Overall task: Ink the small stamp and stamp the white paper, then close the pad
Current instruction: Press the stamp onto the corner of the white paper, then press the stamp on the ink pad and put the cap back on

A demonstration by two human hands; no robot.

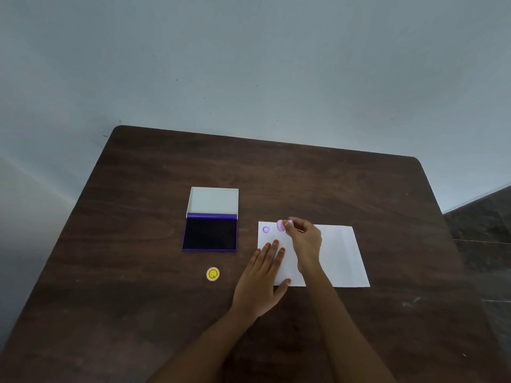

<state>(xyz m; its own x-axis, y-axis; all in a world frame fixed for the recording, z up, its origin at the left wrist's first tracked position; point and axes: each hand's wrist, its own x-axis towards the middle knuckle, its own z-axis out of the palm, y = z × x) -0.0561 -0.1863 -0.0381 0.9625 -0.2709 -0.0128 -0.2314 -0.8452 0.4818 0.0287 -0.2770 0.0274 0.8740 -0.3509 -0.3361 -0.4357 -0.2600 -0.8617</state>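
A white paper (340,255) lies on the dark wooden table (304,175), right of centre. A purple stamped mark (266,230) shows in its far left corner. My right hand (304,239) holds the small pink stamp (281,225) tilted just above the paper, beside that mark. My left hand (262,275) lies flat with fingers spread on the paper's left edge. The ink pad (210,234) sits to the left, open, its white lid (213,201) folded back and the dark purple ink surface exposed.
A small round yellow smiley cap or sticker (213,273) lies on the table in front of the ink pad. A pale wall stands behind the table's far edge. Dark floor shows at the right.
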